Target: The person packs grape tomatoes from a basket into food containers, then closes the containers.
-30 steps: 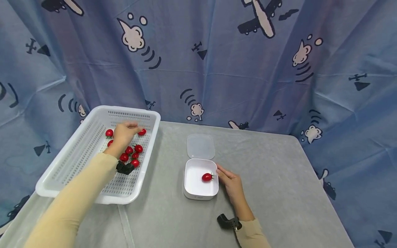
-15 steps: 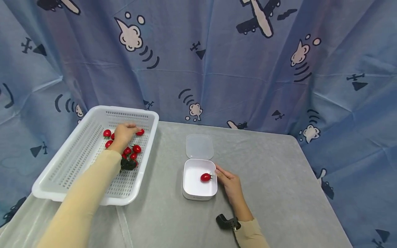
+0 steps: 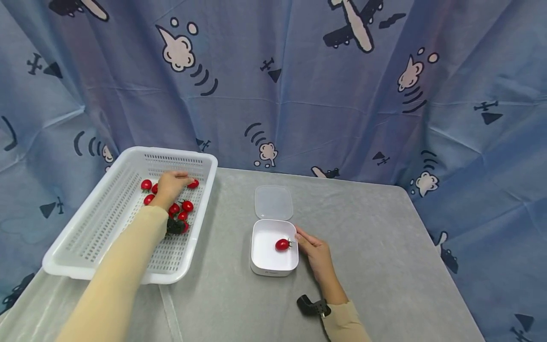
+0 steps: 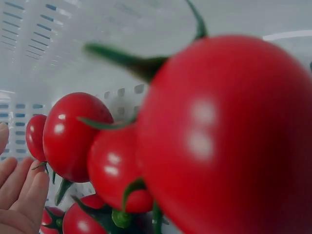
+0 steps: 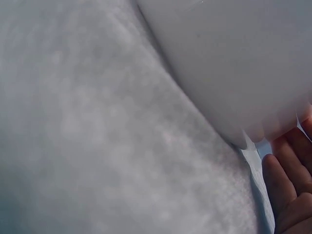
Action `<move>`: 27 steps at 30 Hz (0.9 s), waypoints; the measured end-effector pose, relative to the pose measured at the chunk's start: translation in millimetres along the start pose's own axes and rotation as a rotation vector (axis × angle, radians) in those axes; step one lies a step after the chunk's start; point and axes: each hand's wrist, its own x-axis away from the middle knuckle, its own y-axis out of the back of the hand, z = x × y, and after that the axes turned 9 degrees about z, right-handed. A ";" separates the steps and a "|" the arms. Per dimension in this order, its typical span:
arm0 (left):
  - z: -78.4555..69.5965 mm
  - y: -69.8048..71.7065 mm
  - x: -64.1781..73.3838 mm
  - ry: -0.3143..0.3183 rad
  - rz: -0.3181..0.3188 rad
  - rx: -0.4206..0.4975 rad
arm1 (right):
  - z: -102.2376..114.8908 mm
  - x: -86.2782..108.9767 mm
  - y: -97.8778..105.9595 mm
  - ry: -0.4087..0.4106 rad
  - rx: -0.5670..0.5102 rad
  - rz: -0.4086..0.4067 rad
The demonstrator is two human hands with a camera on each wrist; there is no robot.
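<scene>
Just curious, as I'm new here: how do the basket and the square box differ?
The basket is larger than the box. The basket has slotted sides, the box solid ones. The basket holds several tomatoes, the box one tomato. Both are white and open on top.

Head view facing forward-down, left wrist view very near same red oval tomatoes (image 4: 78, 136), right wrist near same white square box (image 5: 234, 63)
</scene>
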 end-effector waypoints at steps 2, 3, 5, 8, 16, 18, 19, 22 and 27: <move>0.3 -1.0 -0.2 -0.001 0.001 -0.002 | -0.1 0.0 -0.1 -0.001 0.003 -0.001; 0.5 -1.5 -0.4 0.000 0.002 0.000 | -0.1 0.1 -0.1 -0.002 0.004 -0.001; 0.8 -2.4 -0.2 0.002 0.001 0.002 | -0.2 0.2 -0.1 -0.003 0.006 -0.001; 1.6 -3.4 -0.6 -0.001 -0.001 0.003 | -0.3 0.3 0.0 -0.003 0.009 -0.002; 3.1 -3.9 -2.1 0.012 0.043 -0.027 | 0.2 0.7 -0.6 0.001 0.011 0.004; 3.3 -4.2 -2.6 0.013 0.054 -0.045 | 0.2 0.9 -0.5 0.004 -0.001 0.007; 3.1 -4.6 -2.6 0.014 0.058 -0.049 | -0.1 0.8 -0.2 0.006 -0.007 0.007; 2.9 -5.3 -2.7 0.020 0.071 -0.052 | -0.3 0.8 0.3 0.011 -0.017 0.008; 2.0 -6.4 -3.0 0.032 0.102 -0.031 | -0.3 0.9 0.8 0.008 -0.007 0.008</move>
